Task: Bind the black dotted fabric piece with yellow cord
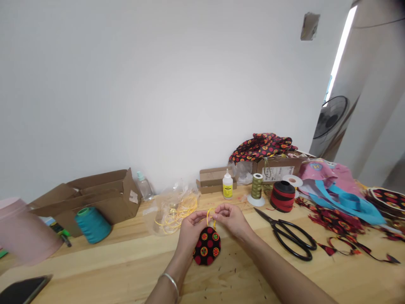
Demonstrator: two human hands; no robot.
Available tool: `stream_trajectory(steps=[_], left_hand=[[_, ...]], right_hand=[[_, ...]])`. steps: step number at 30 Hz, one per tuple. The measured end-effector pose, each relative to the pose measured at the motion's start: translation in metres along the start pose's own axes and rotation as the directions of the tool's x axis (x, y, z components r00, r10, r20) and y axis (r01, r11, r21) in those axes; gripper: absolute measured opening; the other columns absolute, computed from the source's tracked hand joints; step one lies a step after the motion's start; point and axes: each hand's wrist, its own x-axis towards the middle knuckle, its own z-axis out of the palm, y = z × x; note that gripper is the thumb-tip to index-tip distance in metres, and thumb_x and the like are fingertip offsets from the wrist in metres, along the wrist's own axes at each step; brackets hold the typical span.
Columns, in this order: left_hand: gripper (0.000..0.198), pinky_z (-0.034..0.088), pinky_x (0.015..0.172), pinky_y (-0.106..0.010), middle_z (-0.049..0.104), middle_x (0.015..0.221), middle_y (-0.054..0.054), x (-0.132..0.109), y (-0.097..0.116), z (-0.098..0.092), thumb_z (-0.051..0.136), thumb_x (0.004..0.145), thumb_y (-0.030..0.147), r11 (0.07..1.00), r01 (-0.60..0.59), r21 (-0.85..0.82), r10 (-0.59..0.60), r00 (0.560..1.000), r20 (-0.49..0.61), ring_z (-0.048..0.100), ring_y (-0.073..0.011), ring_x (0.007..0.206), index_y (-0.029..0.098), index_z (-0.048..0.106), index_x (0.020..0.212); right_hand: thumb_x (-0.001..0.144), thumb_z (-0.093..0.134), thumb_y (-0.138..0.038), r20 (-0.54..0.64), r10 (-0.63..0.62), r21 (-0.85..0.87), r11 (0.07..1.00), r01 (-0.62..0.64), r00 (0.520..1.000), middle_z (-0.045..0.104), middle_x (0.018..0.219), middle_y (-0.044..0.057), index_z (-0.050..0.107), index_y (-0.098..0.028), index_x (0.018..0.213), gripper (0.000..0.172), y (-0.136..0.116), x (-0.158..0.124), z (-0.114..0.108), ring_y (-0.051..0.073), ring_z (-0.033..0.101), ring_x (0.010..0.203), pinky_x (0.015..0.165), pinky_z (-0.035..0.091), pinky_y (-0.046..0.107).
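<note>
A small rounded pouch (206, 249) of black cloth with red dots and flower prints hangs between my hands, above the wooden table. A yellow cord (208, 216) runs from its top. My left hand (195, 223) pinches the cord beside the pouch's upper left edge. With thumb and forefinger together, my right hand (230, 219) grips the cord on the other side. The cord makes a loop between my fingertips; whether it is knotted I cannot tell. Black-handled scissors (292, 236) lie to the right of my right hand.
Behind my hands stand a glue bottle (227, 185), an olive thread spool (257, 188) and a red-and-black roll (282, 196). Yellow cord in a plastic bag (177, 207) lies left of them. A teal thread cone (93, 226) leans by an open cardboard box (104, 198). Fabric scraps (335, 217) lie right.
</note>
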Motion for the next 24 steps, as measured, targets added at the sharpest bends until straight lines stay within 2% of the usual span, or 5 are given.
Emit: stream_trajectory(steps=[9, 15, 18, 21, 24], left_hand=[[0.019, 0.041, 0.052, -0.019, 0.063, 0.058, 0.0, 0.0, -0.002, -0.001, 0.068, 0.049, 0.021, 1.0, 0.03, -0.009, -0.03, 0.999, -0.015, 0.056, -0.0107, 0.053, 0.013, 0.061, 0.064], [0.021, 0.041, 0.055, -0.02, 0.066, 0.065, -0.003, 0.0, 0.0, 0.001, 0.068, 0.049, 0.023, 0.999, 0.044, -0.012, -0.044, 0.999, -0.001, 0.058, -0.0122, 0.057, 0.013, 0.061, 0.066], [0.022, 0.042, 0.056, -0.02, 0.066, 0.063, -0.003, 0.0, 0.0, 0.0, 0.069, 0.048, 0.022, 0.997, 0.058, -0.042, -0.058, 0.998, -0.005, 0.058, -0.0124, 0.058, 0.013, 0.06, 0.067], [0.024, 0.042, 0.057, -0.022, 0.065, 0.061, -0.003, -0.001, -0.001, -0.001, 0.069, 0.049, 0.022, 0.997, 0.055, -0.06, -0.055, 0.998, 0.0, 0.058, -0.0128, 0.058, 0.012, 0.061, 0.069], [0.021, 0.043, 0.059, -0.022, 0.066, 0.063, -0.004, -0.002, -0.001, -0.001, 0.067, 0.051, 0.022, 0.997, 0.037, -0.063, -0.034, 0.998, 0.048, 0.058, -0.0137, 0.06, 0.012, 0.062, 0.069]], right_hand=[[0.045, 0.069, -0.038, -0.015, -0.053, -0.046, 0.998, 0.052, 0.999, 0.055, 0.053, -0.001, 0.053, -0.014, 0.063, 0.033, -0.001, 0.0, -0.001, 0.011, 0.052, 0.05, 0.049, 0.041, 0.023], [0.057, 0.062, -0.028, 0.025, -0.165, -0.213, 0.963, 0.167, 0.986, 0.054, 0.059, -0.001, 0.053, -0.015, 0.068, 0.02, 0.004, 0.001, -0.001, 0.01, 0.049, 0.053, 0.051, 0.039, 0.022], [0.062, 0.058, -0.022, 0.046, -0.326, -0.476, 0.824, 0.307, 0.944, 0.053, 0.065, 0.0, 0.056, -0.017, 0.074, 0.013, -0.003, -0.003, -0.001, 0.011, 0.046, 0.056, 0.053, 0.037, 0.022], [0.065, 0.053, -0.015, 0.187, -0.481, -0.628, 0.612, 0.481, 0.857, 0.049, 0.077, 0.001, 0.058, -0.021, 0.081, 0.018, -0.017, -0.012, 0.001, 0.012, 0.045, 0.068, 0.06, 0.036, 0.023], [0.067, 0.046, -0.008, 0.364, -0.477, -0.67, 0.463, 0.581, 0.8, 0.046, 0.078, 0.0, 0.056, -0.026, 0.092, 0.033, -0.027, -0.021, 0.003, 0.012, 0.044, 0.072, 0.061, 0.035, 0.022]])
